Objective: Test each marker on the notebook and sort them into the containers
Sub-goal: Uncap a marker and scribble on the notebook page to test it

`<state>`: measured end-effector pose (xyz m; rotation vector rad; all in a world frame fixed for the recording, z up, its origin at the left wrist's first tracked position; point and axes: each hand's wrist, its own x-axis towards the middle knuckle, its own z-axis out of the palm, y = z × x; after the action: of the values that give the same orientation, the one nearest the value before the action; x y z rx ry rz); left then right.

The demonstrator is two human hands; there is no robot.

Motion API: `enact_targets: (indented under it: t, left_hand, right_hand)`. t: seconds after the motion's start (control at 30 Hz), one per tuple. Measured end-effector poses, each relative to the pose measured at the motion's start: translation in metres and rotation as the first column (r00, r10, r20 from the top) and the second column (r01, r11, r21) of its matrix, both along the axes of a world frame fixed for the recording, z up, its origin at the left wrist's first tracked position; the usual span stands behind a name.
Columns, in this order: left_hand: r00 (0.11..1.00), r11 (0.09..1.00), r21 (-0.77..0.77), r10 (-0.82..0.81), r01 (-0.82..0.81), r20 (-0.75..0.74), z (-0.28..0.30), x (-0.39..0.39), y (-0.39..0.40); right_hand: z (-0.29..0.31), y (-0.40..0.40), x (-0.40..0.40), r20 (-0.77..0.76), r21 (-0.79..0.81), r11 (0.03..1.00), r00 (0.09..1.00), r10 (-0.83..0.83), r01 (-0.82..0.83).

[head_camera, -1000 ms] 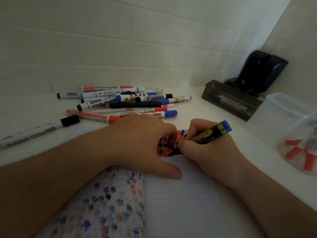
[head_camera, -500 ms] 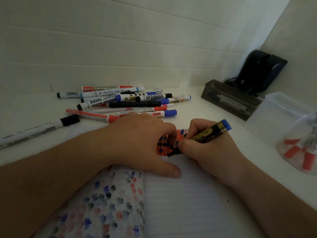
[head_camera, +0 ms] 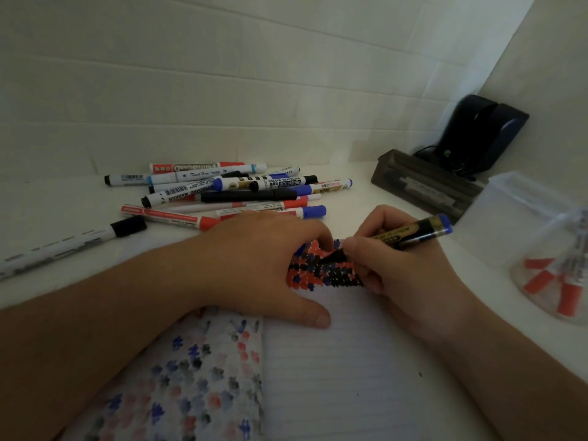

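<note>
An open lined notebook lies in front of me, its top rows filled with red, blue and black marks. My right hand grips a black-and-gold marker with a blue end, tip down on the page among the marks. My left hand lies flat on the notebook and presses it down, holding nothing. A pile of several markers lies beyond my left hand. A clear plastic cup at the right holds red-capped markers. A dark box behind holds markers too.
A single black-capped marker lies at the far left. A translucent container stands beside the clear cup. A black device with a cable sits in the back right corner. White walls close in behind and to the right.
My right hand has shifted very slightly with the marker on the page. My left hand and everything else have stayed in place.
</note>
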<state>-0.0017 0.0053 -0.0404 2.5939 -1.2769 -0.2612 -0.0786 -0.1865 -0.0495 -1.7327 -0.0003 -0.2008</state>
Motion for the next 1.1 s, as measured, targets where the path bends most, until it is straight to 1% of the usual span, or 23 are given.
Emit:
enact_targets:
  t: [0.07, 0.1, 0.37, 0.43, 0.53, 0.6, 0.7, 0.8, 0.83, 0.93, 1.03, 1.07, 1.1]
  left_hand:
    - [0.999, 0.998, -0.059, 0.002, -0.004, -0.038, 0.0, 0.0, 0.001]
    - [0.999, 0.997, -0.081, 0.002, -0.006, -0.048, 0.0, 0.0, 0.001]
    - [1.0, 0.989, -0.147, -0.017, 0.013, -0.026, -0.002, 0.0, 0.0]
    - [0.999, 0.985, -0.171, -0.029, 0.026, -0.016, -0.002, 0.0, 0.0]
    - [0.999, 0.976, -0.217, -0.036, 0.034, -0.005, -0.006, 0.001, 0.001]
    - [1.0, 0.965, -0.26, -0.015, 0.011, -0.015, -0.007, 0.003, 0.001]
    - [0.998, 0.937, -0.345, 0.031, -0.047, -0.052, -0.007, 0.006, 0.0]
    - [0.994, 0.913, -0.398, 0.064, -0.092, -0.084, -0.007, 0.007, -0.001]
    - [0.994, 0.906, -0.412, 0.069, -0.1, -0.088, -0.007, 0.007, -0.001]
    - [0.993, 0.894, -0.435, 0.083, -0.109, -0.08, -0.004, 0.006, -0.002]
    - [0.994, 0.886, -0.453, 0.071, -0.099, -0.078, -0.001, 0.006, 0.002]
    - [0.996, 0.886, -0.455, 0.071, -0.089, -0.057, 0.0, 0.006, 0.003]
    - [0.997, 0.892, -0.445, 0.075, -0.08, -0.029, -0.001, 0.007, 0.003]
  right_hand:
    - [0.002, -0.002, 0.0, 0.006, 0.105, 0.994, 1.0, 0.016, -0.017]
    - [0.003, -0.003, 0.0, 0.001, 0.126, 0.992, 1.0, 0.019, -0.019]
    - [-0.001, 0.0, 0.001, 0.029, 0.141, 0.989, 0.999, 0.036, -0.04]
    - [-0.003, 0.001, 0.001, 0.052, 0.108, 0.993, 0.998, 0.044, -0.05]
    - [-0.004, 0.004, 0.002, 0.129, -0.052, 0.998, 0.991, 0.046, -0.04]
    - [-0.004, 0.006, 0.002, 0.169, -0.088, 0.996, 0.985, 0.04, -0.026]
    - [-0.004, 0.003, 0.002, 0.134, -0.022, 1.0, 0.991, 0.015, -0.012]
    - [-0.001, 0.002, 0.0, 0.086, 0.148, 0.987, 0.995, 0.05, -0.063]
    - [-0.001, 0.002, 0.0, 0.089, 0.153, 0.987, 0.995, 0.042, -0.055]
    - [0.0, -0.001, 0.001, 0.107, 0.047, 0.999, 0.994, 0.0, -0.005]
    - [0.001, -0.005, 0.002, 0.092, 0.048, 0.999, 0.996, 0.005, -0.009]
    - [0.002, -0.006, 0.001, 0.092, 0.043, 0.999, 0.996, 0.009, -0.013]
    - [0.002, -0.006, 0.001, 0.104, 0.005, 1.0, 0.995, 0.01, -0.01]
